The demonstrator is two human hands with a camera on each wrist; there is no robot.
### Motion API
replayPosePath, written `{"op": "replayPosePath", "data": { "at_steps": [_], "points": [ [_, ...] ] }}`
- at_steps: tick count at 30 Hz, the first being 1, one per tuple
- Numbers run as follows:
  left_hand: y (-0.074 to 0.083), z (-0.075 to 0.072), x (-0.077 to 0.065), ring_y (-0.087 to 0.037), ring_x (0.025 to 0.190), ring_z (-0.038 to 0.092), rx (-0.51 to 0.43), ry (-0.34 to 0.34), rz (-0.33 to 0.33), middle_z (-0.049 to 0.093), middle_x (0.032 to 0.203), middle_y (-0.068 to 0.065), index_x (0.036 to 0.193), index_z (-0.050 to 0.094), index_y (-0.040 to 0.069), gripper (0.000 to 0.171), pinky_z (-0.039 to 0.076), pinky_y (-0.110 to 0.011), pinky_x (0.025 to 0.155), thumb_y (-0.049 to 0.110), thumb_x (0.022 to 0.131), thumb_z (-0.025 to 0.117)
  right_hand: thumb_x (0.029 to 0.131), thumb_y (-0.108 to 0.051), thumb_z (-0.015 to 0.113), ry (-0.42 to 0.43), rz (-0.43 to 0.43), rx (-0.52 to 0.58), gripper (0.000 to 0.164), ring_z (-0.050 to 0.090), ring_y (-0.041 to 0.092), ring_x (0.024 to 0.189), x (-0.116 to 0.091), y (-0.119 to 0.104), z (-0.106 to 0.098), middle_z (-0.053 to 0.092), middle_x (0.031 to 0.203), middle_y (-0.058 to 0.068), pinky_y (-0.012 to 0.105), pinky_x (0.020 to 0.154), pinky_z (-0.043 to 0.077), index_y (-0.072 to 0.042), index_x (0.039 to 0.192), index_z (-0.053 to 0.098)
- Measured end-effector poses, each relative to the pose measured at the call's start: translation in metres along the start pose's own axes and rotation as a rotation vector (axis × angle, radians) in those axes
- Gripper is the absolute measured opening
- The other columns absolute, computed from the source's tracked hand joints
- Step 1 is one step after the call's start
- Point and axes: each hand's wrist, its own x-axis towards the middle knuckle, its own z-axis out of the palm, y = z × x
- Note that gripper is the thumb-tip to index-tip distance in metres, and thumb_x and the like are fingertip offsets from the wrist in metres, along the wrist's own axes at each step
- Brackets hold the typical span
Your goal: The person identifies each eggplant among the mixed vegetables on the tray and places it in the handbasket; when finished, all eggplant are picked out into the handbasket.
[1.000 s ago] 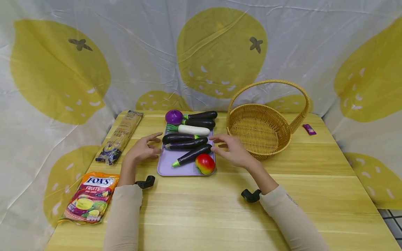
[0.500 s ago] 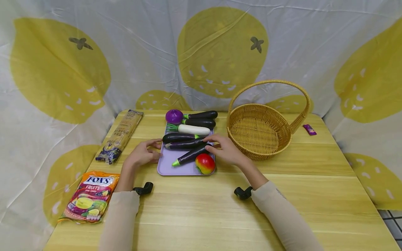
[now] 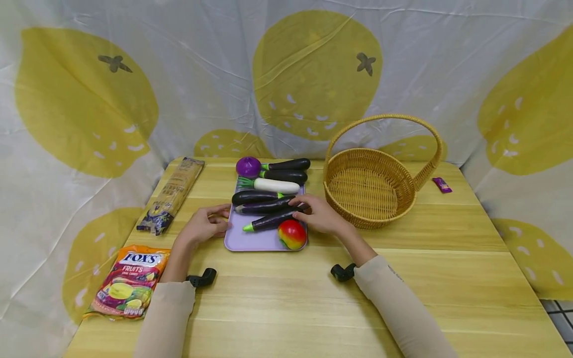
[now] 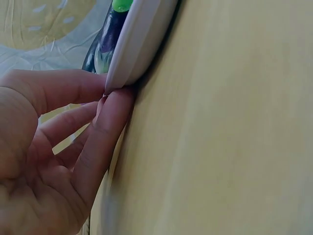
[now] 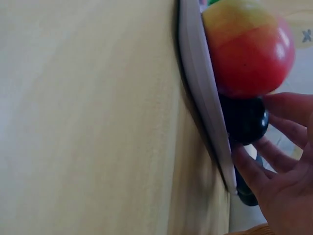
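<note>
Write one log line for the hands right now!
left hand: pinches lilac tray rim | right hand: pinches nearest eggplant end | red-yellow fruit: on tray | wicker basket: beside tray

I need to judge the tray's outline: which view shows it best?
The head view: the tray shows from above with most of its outline, though eggplants hide part of it. The left and right wrist views each show only a stretch of its edge, close up.
</note>
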Motion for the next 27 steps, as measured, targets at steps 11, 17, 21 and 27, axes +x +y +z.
{"op": "replayPosePath", "data": {
  "at_steps": [11,17,21,27],
  "points": [
    [0.0019,0.0018,-0.0004,-0.013,0.096,0.062,0.0,0.008,-0.015,0.053,0.135,-0.023,0.157,0.043,0.008,0.069,0.063,-0.031,0.078,0.003,0.094,0.07,0.09,-0.013,0.078,-0.055,-0.078,-0.199,0.047,0.061,0.025,0.1,0.0025,0.0044,-0.0015,0.064,0.125,0.009,0.035,0.09,0.052,-0.013,0.136,0.065],
    [0.0,0.0022,-0.0006,-0.011,0.095,0.062,-0.003,0.004,-0.008,0.053,0.135,-0.023,0.157,0.043,0.007,0.069,0.063,-0.03,0.076,0.002,0.094,0.07,0.093,-0.021,0.077,-0.045,-0.072,-0.276,0.045,0.057,0.023,0.104,0.0017,0.0029,0.0015,0.065,0.131,0.009,0.04,0.097,0.048,-0.016,0.137,0.067],
    [-0.0008,0.0022,-0.0001,-0.011,0.094,0.062,0.005,0.012,-0.012,0.054,0.134,-0.022,0.157,0.044,0.009,0.069,0.063,-0.03,0.076,0.003,0.094,0.07,0.095,-0.021,0.076,-0.037,-0.072,-0.26,0.044,0.058,0.024,0.108,0.0009,0.0033,0.0012,0.066,0.132,0.009,0.043,0.102,0.049,-0.014,0.137,0.066],
    [0.0007,0.0033,-0.0004,-0.011,0.093,0.062,0.001,0.034,-0.023,0.056,0.132,-0.02,0.157,0.046,0.016,0.069,0.063,-0.032,0.077,0.006,0.094,0.071,0.096,-0.023,0.075,-0.017,-0.049,-0.229,0.045,0.061,0.024,0.124,-0.0008,0.0036,-0.0001,0.066,0.138,0.008,0.042,0.111,0.049,-0.012,0.139,0.064]
  ]
}}
